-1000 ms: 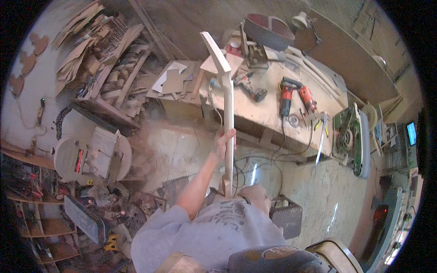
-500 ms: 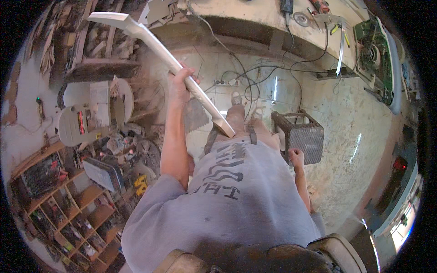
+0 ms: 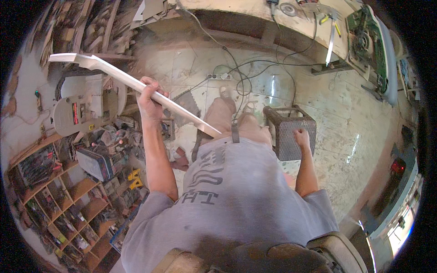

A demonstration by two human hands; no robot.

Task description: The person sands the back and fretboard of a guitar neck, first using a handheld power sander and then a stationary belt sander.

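Note:
My left hand is wrapped round the shaft of a pale, bare-wood guitar neck. The neck runs slantwise from the headstock, far out on the left, down to its heel close to my waist. Between the fist and the heel, its long edge passes over the floor and near my left thigh. My right hand hangs on the other side with fingers curled in, and no object shows in it. In the picture it overlaps a dark stool-like stand with a textured side; whether they touch cannot be told.
Ahead stands a workbench with tools and a disc on it. Black cables and a power strip lie on the tiled floor. A band-type machine and a cubbyhole shelf stand left. Stacked wood fills the far left.
The guitar neck has swung to the left and lies flatter, carried by my left hand. My right hand has risen slightly away from my side. Both my shoes now show as my legs moved.

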